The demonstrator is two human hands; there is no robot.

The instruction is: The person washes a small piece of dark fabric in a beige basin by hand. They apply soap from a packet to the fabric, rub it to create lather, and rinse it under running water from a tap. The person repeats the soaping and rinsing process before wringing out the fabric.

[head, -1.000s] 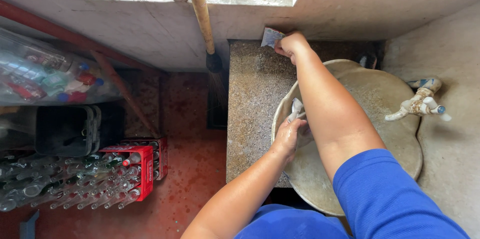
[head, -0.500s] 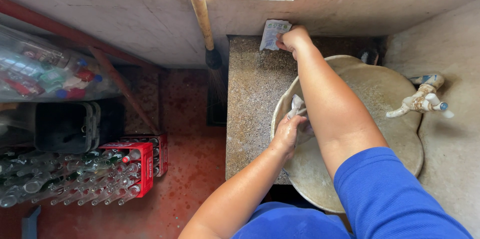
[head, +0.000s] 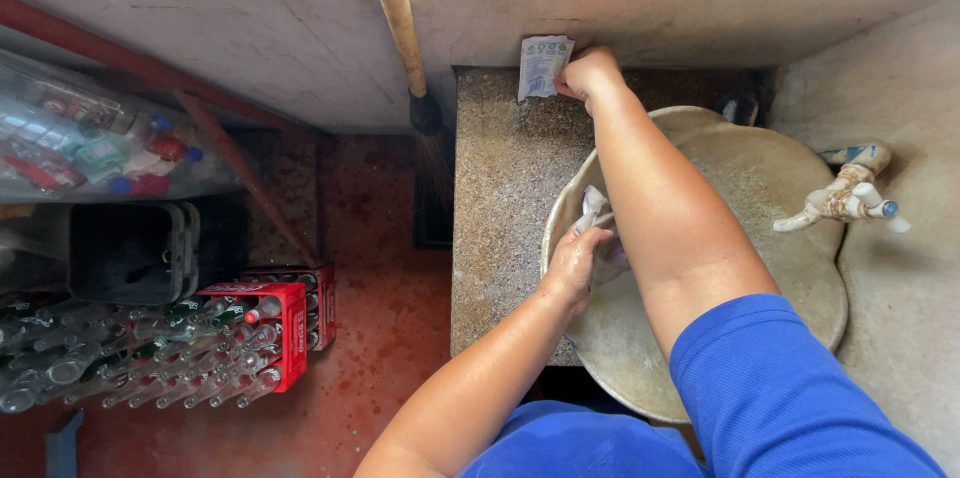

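Mid-wash at the round basin [head: 800, 288]: left hand [head: 575, 263] clenched on a pale cloth [head: 597, 210] against its rim, right hand [head: 590, 71] pinching a small sachet [head: 543, 66] at the speckled surface's [head: 505, 198] far edge; likely next, carrying sachet over to cloth.

Speckled stone counter [head: 505, 228]: bare along its left strip, open to a hand from front edge to back wall. Round basin [head: 770, 268]: filled the counter's right part; its inner floor on the tap side lay uncovered. Right hand [head: 590, 73] and forearm crossed the basin diagonally to the back wall, blocking the middle. Sachet [head: 543, 66]: pinched at the wall, occupying the back edge. Left hand [head: 578, 263]: gripped a pale cloth [head: 595, 213] at the basin's left rim, closing that side. Tap [head: 845, 198]: jutted in from the right wall above the basin. Broom handle [head: 395, 18]: leaned at the counter's back-left corner. Bottle crate [head: 265, 333]: stood on the red floor, well left of the counter.
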